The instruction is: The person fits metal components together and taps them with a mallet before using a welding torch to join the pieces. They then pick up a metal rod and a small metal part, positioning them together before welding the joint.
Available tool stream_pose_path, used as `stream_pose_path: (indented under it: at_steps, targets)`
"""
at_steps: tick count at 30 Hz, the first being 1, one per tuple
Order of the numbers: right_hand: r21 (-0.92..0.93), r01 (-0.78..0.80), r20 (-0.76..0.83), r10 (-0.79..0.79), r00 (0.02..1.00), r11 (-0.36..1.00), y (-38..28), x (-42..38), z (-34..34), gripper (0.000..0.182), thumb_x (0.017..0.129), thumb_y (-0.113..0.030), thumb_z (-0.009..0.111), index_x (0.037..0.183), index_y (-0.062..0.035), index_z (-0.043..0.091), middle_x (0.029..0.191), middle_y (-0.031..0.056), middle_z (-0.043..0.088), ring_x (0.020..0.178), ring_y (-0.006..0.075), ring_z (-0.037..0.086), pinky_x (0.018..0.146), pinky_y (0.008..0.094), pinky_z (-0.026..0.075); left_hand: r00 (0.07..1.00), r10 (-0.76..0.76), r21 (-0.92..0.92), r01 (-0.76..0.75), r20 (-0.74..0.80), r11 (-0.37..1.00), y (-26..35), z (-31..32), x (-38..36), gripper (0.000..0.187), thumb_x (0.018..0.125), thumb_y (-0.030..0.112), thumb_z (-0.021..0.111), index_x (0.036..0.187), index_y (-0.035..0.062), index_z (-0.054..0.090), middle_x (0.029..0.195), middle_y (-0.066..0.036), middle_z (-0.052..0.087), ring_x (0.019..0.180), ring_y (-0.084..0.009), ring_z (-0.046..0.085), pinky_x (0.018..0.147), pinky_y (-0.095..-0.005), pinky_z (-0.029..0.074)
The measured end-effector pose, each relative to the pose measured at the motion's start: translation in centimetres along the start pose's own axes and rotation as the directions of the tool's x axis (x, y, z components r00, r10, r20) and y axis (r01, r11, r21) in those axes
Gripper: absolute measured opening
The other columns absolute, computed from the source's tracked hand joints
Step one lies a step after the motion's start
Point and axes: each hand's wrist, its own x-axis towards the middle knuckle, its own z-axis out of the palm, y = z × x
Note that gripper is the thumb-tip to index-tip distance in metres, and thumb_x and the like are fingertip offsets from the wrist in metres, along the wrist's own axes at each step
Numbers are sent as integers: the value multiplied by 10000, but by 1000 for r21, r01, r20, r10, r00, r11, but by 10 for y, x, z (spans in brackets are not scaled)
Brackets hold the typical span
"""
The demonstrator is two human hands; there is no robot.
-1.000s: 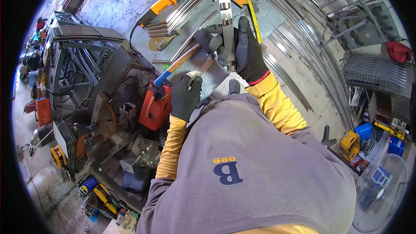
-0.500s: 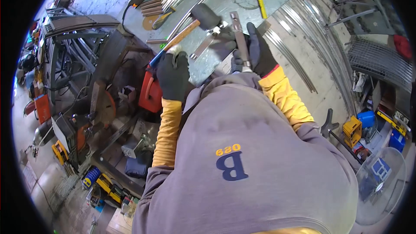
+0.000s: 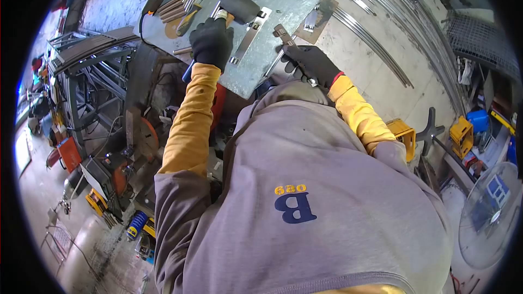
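Short flat metal strip [image 3: 283, 35]: in the right hand, above the near edge of the grey metal tabletop [image 3: 238, 79]
Black-gloved right hand [image 3: 313, 65]: closed around the strip, one end sticking out past the fingers
Black rubber-headed mallet [image 3: 239, 6]: wooden handle with a blue end, head over the tabletop
Black-gloved left hand [image 3: 211, 43]: wrapped around the mallet's handle, close to the head
Long metal strip with clips [image 3: 249, 42]: lying on the tabletop, between the hands
Brown flat plate [image 3: 324, 12]: near the tabletop's right edge
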Motion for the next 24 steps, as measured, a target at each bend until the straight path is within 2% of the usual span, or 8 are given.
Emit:
stream_pose_path:
  at_steps: [7, 11, 13, 14, 15, 18, 20, 24]
  targets:
    - [-224, 28, -151, -63, 986, 974, 3, 4, 11, 614, 857, -625, 702, 888, -17, 790, 717, 80, 687, 669, 183, 644, 672, 361, 502, 998, 25, -163, -35, -63, 986, -6, -29, 12, 270, 896, 278, 658, 1056, 64, 693, 943, -151, 731, 843, -313, 720, 736, -475, 552]
    - [-278, 73, -153, -119, 981, 958, -8, -1, 15, 606, 867, -595, 686, 857, 5, 774, 716, 127, 702, 678, 221, 659, 687, 387, 509, 976, -105, -621, 202, 190, 758, 12, -87, 3, 231, 885, 193, 676, 1081, 74, 707, 861, -164, 702, 811, -361, 713, 702, -435, 568]
    - [-314, 85, -140, -135, 981, 946, -10, 10, 14, 617, 873, -637, 711, 810, -23, 734, 650, 52, 618, 569, 143, 580, 564, 313, 474, 926, 229, -451, -75, 299, 889, 20, -100, -3, 210, 886, 159, 675, 1080, 86, 709, 901, -159, 707, 785, -351, 718, 673, -428, 579]
    - [-386, 57, -152, -124, 980, 921, -12, 15, 14, 633, 885, -599, 649, 822, 22, 757, 752, 189, 717, 708, 286, 687, 722, 431, 520, 936, 305, -452, -200, 173, 869, 25, -90, -12, 188, 889, 148, 672, 1068, 113, 715, 953, -152, 705, 771, -344, 720, 651, -443, 584]
    - [-385, 60, -151, -127, 980, 921, -12, 16, 15, 633, 885, -599, 649, 822, 22, 757, 752, 189, 717, 708, 286, 687, 722, 431, 520, 897, 439, -268, -412, 47, 871, 34, -83, -14, 186, 887, 153, 672, 1066, 130, 716, 990, -153, 695, 770, -345, 720, 644, -457, 582]
    - [-425, 108, -98, -164, 982, 899, -15, 16, 15, 519, 949, -505, 615, 928, -8, 763, 786, 214, 711, 746, 337, 702, 726, 455, 536, 898, 409, -274, -357, 162, 893, 56, -71, -26, 185, 887, 167, 667, 1064, 137, 708, 998, -163, 687, 755, -351, 716, 633, -456, 579]
    - [-623, 367, 64, -423, 904, 691, -15, 10, 12, 355, 1012, -388, 558, 1067, -95, 749, 830, 215, 707, 777, 376, 705, 719, 473, 552, 944, 237, -583, -60, 231, 810, 68, -70, -30, 223, 945, 247, 675, 1014, 37, 641, 765, -151, 710, 691, -367, 709, 602, -466, 540]
    - [-706, 456, 140, -524, 840, 543, 4, 29, 8, 273, 1035, -311, 510, 1160, -186, 718, 862, 205, 701, 776, 393, 694, 708, 487, 558, 950, 184, -501, -34, 253, 865, 70, -56, -26, 225, 971, 260, 660, 995, 38, 633, 753, -171, 709, 714, -385, 716, 598, -478, 529]
